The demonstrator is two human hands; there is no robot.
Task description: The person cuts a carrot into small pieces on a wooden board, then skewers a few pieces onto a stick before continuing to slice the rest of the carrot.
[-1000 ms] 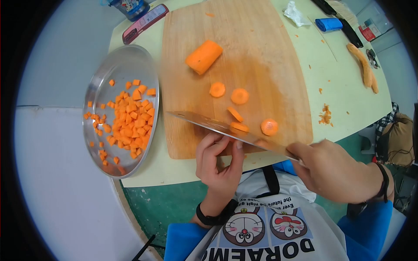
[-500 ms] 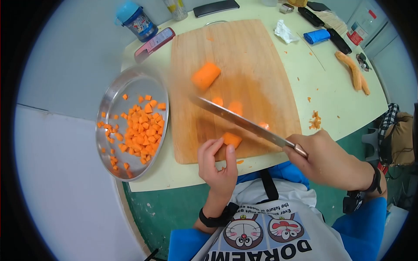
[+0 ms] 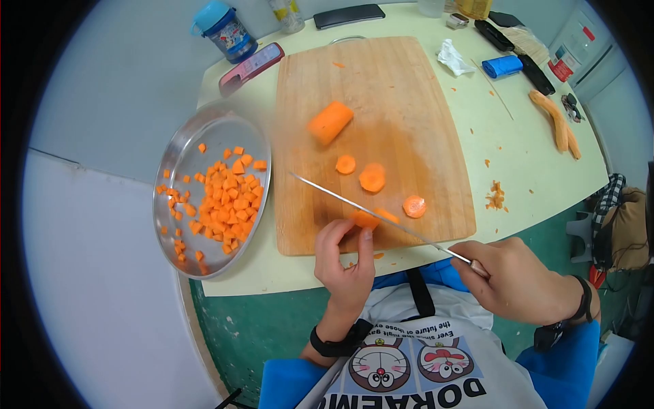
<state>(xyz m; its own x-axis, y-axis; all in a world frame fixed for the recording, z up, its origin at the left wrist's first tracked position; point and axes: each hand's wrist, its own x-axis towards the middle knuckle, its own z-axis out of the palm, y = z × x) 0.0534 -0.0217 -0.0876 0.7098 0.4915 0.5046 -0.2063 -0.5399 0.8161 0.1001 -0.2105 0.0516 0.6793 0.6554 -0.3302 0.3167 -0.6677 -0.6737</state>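
Observation:
In the head view my left hand [image 3: 344, 258] pinches a short carrot piece [image 3: 363, 220] near the front edge of the wooden cutting board [image 3: 409, 82]. My right hand [image 3: 511, 276] is closed round the handle of a long kitchen knife [image 3: 340, 197]. The blade runs diagonally across the board, at the carrot piece, with a bit of orange showing on its far side. Beyond the blade lie several round carrot slices [image 3: 372, 177] and a thick carrot chunk [image 3: 331, 123].
A metal tray [image 3: 174, 252] of diced carrot [image 3: 228, 201] stands left of the board. Behind are a phone [image 3: 252, 68], a blue-topped bottle [image 3: 228, 31] and a black slab [image 3: 349, 16]. At right are tissue [image 3: 453, 58], a blue roll [image 3: 502, 66], peeled carrots [image 3: 555, 123] and scraps [image 3: 496, 196].
The knife has come down onto the carrot piece and its blade now appears nearly edge-on. My right hand is lower in the view. My left hand keeps its hold.

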